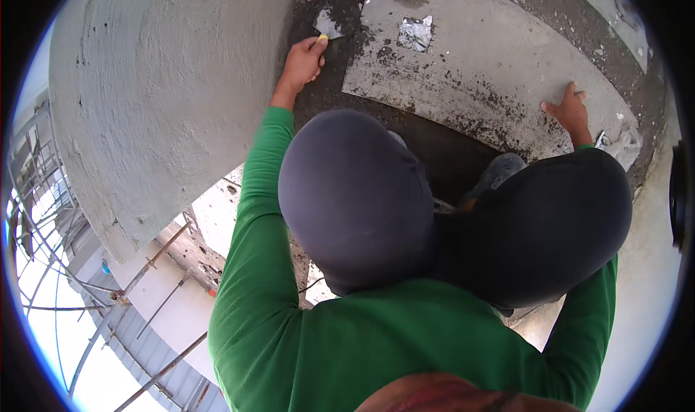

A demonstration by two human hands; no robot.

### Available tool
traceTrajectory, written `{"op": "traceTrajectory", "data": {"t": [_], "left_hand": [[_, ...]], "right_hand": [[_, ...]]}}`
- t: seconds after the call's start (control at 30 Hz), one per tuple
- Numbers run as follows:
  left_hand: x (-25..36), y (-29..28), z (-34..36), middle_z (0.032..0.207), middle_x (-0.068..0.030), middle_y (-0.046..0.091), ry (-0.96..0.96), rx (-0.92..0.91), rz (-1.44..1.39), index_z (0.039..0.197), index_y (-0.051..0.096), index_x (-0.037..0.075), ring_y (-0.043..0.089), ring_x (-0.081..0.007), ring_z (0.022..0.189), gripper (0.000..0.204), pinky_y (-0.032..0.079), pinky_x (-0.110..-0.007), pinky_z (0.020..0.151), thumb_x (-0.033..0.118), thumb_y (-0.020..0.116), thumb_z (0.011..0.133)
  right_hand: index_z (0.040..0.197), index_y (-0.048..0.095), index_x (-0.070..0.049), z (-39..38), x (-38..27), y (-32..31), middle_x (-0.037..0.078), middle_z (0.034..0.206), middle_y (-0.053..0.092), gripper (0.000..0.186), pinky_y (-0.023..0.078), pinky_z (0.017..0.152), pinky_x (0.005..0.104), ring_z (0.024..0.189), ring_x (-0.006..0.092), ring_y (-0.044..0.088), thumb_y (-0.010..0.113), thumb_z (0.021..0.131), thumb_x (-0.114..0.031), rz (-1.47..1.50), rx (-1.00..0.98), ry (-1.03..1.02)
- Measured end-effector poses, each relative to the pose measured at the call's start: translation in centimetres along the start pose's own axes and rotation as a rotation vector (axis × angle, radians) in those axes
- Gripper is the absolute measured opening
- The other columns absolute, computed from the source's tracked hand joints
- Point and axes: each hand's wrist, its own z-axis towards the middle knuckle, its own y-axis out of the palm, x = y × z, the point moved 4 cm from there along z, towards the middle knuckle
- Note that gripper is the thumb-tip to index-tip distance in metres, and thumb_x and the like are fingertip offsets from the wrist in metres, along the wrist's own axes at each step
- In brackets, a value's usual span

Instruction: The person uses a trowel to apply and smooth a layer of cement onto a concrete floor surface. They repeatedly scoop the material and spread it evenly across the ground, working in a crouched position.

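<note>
My left hand (304,65) grips a putty knife (328,26) by its yellow handle, with the flat blade on the dark, dirty surface beside a rough grey plastered wall (166,86). My right hand (568,114) has its fingers spread and rests on a pale grey step (492,43) strewn with dark crumbs. A square crumpled silvery patch (415,34) sits on that step. My knees, in dark trousers, are bent over the darker lower level.
At the far left, metal scaffolding poles (150,262) stand beyond the wall's edge, over a drop. A crumpled pale bag (622,148) lies at the step's right end, near a pale wall (644,253). A dark strip runs along the step's far side.
</note>
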Motion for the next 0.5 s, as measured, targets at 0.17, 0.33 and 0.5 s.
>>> {"op": "traceTrajectory", "data": {"t": [0.17, 0.33, 0.5], "left_hand": [[1.3, -4.5, -1.0, 0.096, -0.0276, 0.073, 0.308, 0.380, 0.699, 0.126, 0.068, -0.002, 0.072, -0.0459, 0.089, 0.043, 0.055, -0.051, 0.076, 0.035, 0.063, 0.104], [-3.3, -1.6, -11.9, 0.095, -0.0256, 0.075, -0.133, 0.283, 0.250, 0.128, 0.069, -0.001, 0.074, -0.0421, 0.090, 0.048, 0.057, -0.048, 0.079, 0.040, 0.065, 0.102], [-21.9, -0.3, -10.9, 0.072, -0.0128, 0.068, -0.185, 0.585, 0.277, 0.116, 0.071, 0.001, 0.066, -0.0231, 0.063, 0.038, 0.051, -0.042, 0.063, 0.036, 0.064, 0.103]], "right_hand": [[0.160, 0.018, 0.008, -0.8, -1.5, -1.6, 0.061, 0.146, 0.022, 0.130, 0.055, 0.099, 0.0512, 0.116, 0.0623, 0.062, 0.091, 0.072, -0.055, 0.010, -0.012, 0.045], [0.161, 0.018, 0.006, -2.8, -0.1, -2.7, 0.060, 0.148, 0.022, 0.130, 0.056, 0.099, 0.0505, 0.115, 0.0621, 0.063, 0.093, 0.072, -0.052, 0.001, 0.010, 0.117], [0.159, 0.019, 0.009, -0.6, -2.9, -2.0, 0.061, 0.146, 0.023, 0.129, 0.057, 0.098, 0.0500, 0.114, 0.0608, 0.064, 0.093, 0.072, -0.050, 0.014, -0.034, 0.056]]}}
